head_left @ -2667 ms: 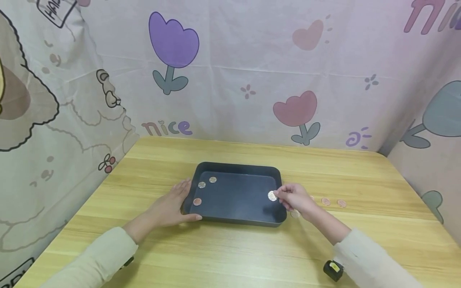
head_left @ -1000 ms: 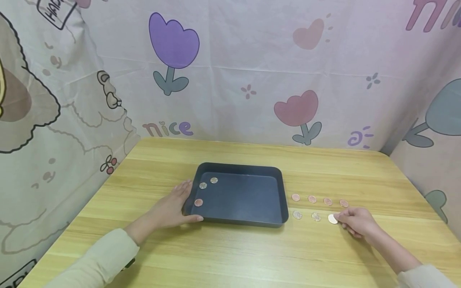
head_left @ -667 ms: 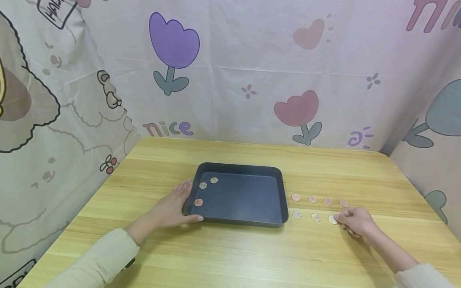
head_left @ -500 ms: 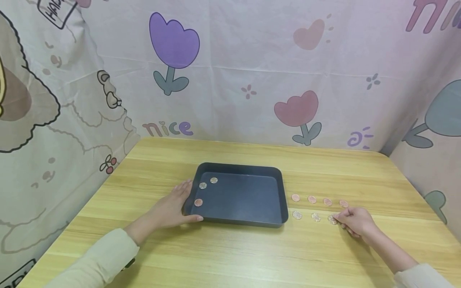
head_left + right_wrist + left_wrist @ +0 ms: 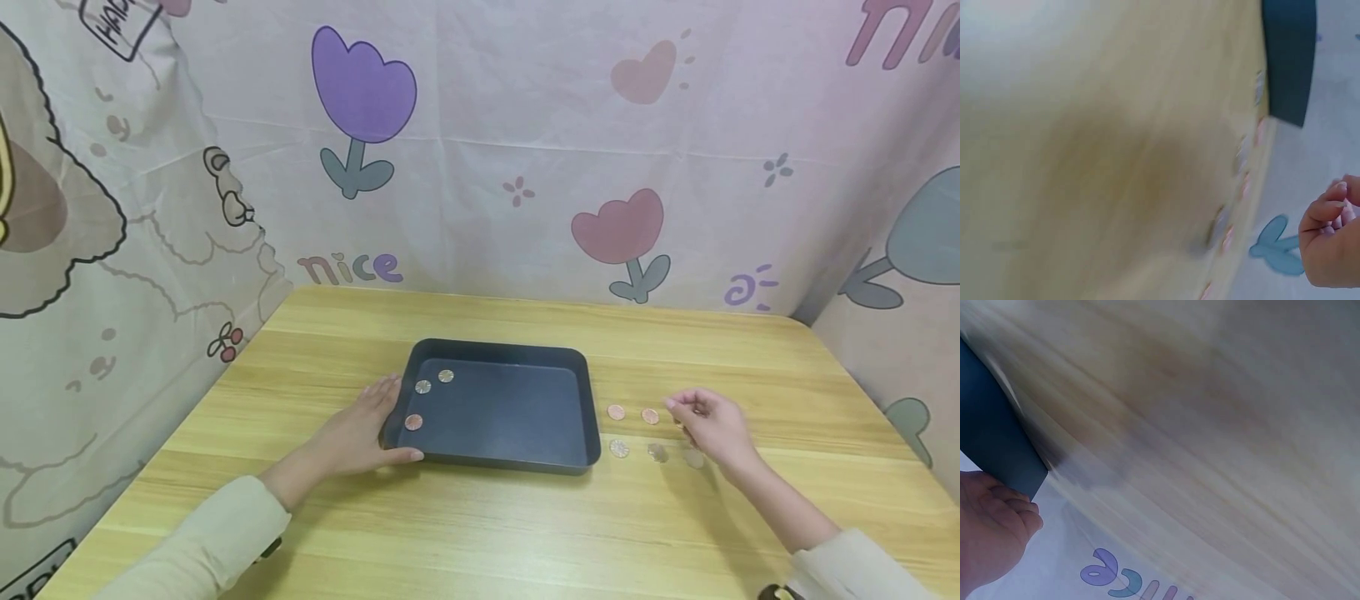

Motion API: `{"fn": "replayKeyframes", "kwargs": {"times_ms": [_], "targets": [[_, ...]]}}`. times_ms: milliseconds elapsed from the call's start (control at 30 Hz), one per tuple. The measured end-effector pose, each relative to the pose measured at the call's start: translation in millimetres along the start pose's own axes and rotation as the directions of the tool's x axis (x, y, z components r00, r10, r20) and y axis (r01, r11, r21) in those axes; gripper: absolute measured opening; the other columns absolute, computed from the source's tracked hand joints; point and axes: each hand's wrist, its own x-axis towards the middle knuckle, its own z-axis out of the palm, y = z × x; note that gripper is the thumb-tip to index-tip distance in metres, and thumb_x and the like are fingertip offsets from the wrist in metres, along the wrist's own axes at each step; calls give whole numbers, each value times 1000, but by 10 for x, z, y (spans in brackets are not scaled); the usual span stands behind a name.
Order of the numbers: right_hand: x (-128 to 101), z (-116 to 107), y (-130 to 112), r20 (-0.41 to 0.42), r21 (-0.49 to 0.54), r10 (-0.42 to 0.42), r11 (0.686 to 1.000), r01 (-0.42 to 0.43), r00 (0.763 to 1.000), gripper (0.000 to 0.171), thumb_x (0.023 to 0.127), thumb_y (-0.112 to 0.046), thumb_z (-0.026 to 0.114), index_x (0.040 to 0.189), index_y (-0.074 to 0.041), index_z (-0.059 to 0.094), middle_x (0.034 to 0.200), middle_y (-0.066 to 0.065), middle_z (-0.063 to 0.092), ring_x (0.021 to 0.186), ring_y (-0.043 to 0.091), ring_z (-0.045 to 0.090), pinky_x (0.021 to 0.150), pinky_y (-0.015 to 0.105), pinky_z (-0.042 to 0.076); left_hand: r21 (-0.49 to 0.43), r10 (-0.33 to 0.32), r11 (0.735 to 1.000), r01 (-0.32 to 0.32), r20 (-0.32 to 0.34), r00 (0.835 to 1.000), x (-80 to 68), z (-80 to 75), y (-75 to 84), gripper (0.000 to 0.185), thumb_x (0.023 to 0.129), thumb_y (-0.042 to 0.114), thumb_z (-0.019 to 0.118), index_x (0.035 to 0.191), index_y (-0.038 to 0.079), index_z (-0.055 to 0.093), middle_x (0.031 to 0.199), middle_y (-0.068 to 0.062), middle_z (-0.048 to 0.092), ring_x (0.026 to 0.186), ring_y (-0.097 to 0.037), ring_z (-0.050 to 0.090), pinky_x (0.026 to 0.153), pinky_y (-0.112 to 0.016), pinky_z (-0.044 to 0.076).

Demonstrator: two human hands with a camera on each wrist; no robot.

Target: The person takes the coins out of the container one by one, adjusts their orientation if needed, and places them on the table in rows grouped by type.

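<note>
A dark tray [image 5: 497,345] sits mid-table with three coins at its left end [image 5: 423,387]. My left hand [image 5: 366,427] rests flat against the tray's left edge, thumb along the front corner; in the left wrist view the hand [image 5: 990,532] is beside the tray wall [image 5: 991,437]. My right hand [image 5: 688,414] hovers right of the tray over two rows of coins, fingers loosely curled and nothing visible in them. Copper coins [image 5: 650,416] lie in the far row and silver coins [image 5: 657,452] in the near row, with the last silver coin [image 5: 693,457] just below the hand. The hand hides part of the far row.
The wooden table [image 5: 480,533] is closed in by patterned cloth walls [image 5: 480,167] at the back, left and right. The right wrist view is blurred and shows the hand [image 5: 1332,240], the tray's end [image 5: 1288,56] and a line of coins [image 5: 1238,159].
My right hand carried a silver coin from the tray, set it at the end of the near row, let go and lifted back toward the far row. The left hand stayed still.
</note>
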Motion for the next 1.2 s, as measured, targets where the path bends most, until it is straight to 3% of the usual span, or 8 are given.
{"fn": "replayKeyframes", "kwargs": {"times_ms": [167, 467, 867, 1200], "targets": [[74, 186, -210, 26, 130, -23, 991, 19, 999, 32, 92, -19, 58, 106, 9, 55, 70, -10, 55, 51, 1, 44, 44, 15, 42, 0, -4, 1000, 4, 0, 1000, -1, 2, -4, 113, 72, 71, 58, 143, -8, 22, 151, -24, 23, 140, -40, 22, 114, -50, 26], [185, 520, -492, 96, 240, -50, 971, 25, 994, 30, 90, -14, 60, 107, 10, 56, 69, -7, 54, 50, 2, 44, 44, 14, 39, 0, -8, 1000, 8, 8, 1000, 2, 4, -11, 113, 72, 72, 57, 144, -8, 22, 151, -23, 22, 140, -39, 22, 114, -49, 25], [302, 873, -848, 119, 277, -167, 952, 129, 979, 21, 88, -11, 62, 99, 7, 59, 66, -7, 52, 48, 4, 43, 44, 17, 40, -3, 2, 1000, -2, 2, 1000, 14, 12, -28, 114, 71, 73, 57, 144, -8, 21, 151, -23, 22, 140, -38, 22, 115, -48, 24], [435, 1163, -1045, 155, 373, -205, 918, 135, 966, 25, 88, -13, 63, 102, 7, 60, 68, -7, 54, 48, 5, 43, 45, 18, 39, 1, 5, 1000, -5, 0, 1000, 22, 28, -38, 115, 71, 74, 57, 144, -7, 21, 151, -22, 23, 141, -37, 22, 116, -46, 24]]}}
